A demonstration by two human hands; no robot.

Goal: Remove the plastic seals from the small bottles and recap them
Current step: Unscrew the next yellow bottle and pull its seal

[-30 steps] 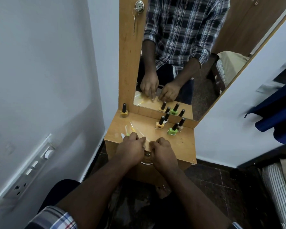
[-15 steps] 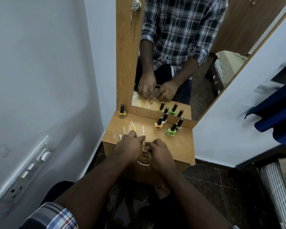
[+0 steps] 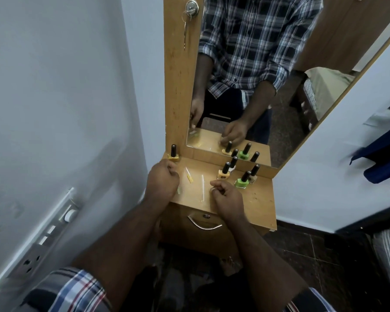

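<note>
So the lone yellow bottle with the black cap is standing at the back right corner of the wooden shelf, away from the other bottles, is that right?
Not quite. The head view shows the lone yellow bottle with the black cap at the back left corner of the wooden shelf, beside the left hand. It does stand apart from the other bottles, which cluster toward the right, like the green bottle.

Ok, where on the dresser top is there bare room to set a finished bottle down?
Best patch: the front right of the dresser top, between the right hand and the right edge, in front of the green bottle. The middle, between both hands, holds peeled seals. The back right is crowded with bottles.
</note>
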